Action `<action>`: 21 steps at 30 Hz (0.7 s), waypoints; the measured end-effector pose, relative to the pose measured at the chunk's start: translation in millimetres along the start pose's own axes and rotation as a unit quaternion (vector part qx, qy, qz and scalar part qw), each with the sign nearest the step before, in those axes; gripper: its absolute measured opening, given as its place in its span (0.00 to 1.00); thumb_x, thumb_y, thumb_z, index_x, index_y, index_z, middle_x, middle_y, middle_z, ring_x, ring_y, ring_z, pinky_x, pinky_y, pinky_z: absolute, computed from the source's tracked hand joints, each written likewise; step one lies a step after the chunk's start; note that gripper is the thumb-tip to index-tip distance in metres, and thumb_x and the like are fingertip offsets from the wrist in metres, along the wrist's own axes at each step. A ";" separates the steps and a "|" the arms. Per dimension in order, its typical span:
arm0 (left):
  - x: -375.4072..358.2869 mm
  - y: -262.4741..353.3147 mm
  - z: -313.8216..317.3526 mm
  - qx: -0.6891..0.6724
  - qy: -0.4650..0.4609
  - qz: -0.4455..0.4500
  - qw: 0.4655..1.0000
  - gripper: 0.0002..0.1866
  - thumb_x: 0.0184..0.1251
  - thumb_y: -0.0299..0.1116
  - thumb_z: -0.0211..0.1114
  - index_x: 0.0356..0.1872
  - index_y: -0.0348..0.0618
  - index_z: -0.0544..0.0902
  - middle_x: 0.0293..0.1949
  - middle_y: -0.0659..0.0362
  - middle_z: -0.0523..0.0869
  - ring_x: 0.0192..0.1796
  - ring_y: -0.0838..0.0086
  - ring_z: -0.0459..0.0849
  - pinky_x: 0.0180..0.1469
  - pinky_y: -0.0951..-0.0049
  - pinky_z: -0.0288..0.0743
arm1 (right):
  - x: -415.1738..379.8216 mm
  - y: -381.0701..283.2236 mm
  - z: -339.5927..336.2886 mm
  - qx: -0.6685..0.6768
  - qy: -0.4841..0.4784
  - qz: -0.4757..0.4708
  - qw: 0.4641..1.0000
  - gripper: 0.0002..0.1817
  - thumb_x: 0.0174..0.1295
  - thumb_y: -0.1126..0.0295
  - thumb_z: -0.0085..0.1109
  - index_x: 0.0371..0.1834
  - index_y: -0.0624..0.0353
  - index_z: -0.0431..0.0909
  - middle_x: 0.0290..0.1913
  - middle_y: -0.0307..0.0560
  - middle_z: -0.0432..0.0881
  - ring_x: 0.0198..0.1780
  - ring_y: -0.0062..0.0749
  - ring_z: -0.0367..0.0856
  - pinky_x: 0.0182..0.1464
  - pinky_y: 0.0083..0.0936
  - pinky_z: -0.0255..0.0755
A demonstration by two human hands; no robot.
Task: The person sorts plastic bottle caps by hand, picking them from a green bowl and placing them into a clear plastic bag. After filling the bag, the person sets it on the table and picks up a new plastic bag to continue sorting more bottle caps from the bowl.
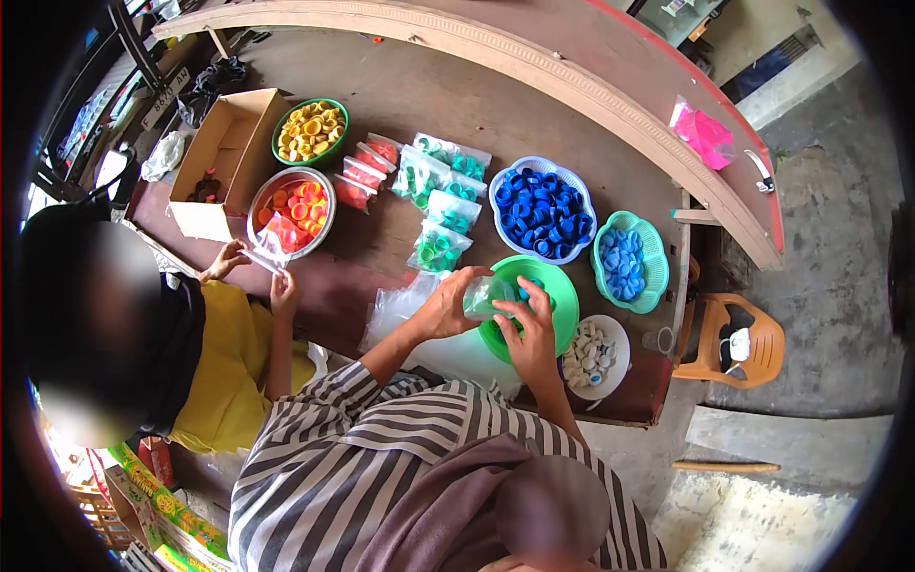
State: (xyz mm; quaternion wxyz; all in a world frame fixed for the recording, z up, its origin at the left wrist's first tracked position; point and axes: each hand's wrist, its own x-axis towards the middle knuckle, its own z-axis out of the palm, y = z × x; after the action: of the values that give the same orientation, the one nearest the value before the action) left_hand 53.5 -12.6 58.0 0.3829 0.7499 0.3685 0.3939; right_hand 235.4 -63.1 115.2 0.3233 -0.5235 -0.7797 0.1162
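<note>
Head view of a bench (400, 91). The left hand (446, 303) and right hand (530, 329) together grip a small clear bag (488, 294) over a green bowl (564, 297) near the bench's front edge. Right: white bowl of pale caps (615, 360); far: blue basket of dark blue caps (541, 208), teal basket of light blue caps (652, 262). Left: co-worker's hands (255, 275) beside a metal bowl of orange caps (292, 212).

Bare table (410, 91) lies beyond the bagged caps (434, 205); bowls (541, 210) crowd the near side.

Black-and-white striped sleeves, mauve scarf
</note>
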 end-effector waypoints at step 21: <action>-45.8 19.2 37.6 0.011 0.110 -0.089 0.990 0.24 0.53 0.21 0.69 0.52 0.39 0.73 0.40 0.52 0.76 0.37 0.62 0.80 0.36 0.65 0.76 | -51.4 18.6 31.7 0.171 0.013 0.140 0.975 0.23 0.53 0.88 0.58 0.54 0.63 0.76 0.50 0.50 0.71 0.39 0.33 0.81 0.39 0.27 0.76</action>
State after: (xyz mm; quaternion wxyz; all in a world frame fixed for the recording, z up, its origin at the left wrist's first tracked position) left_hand 72.0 -70.7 45.5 0.3649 0.6705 0.4778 0.4347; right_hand 241.8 -96.0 61.7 0.3989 -0.5662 -0.6627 0.2849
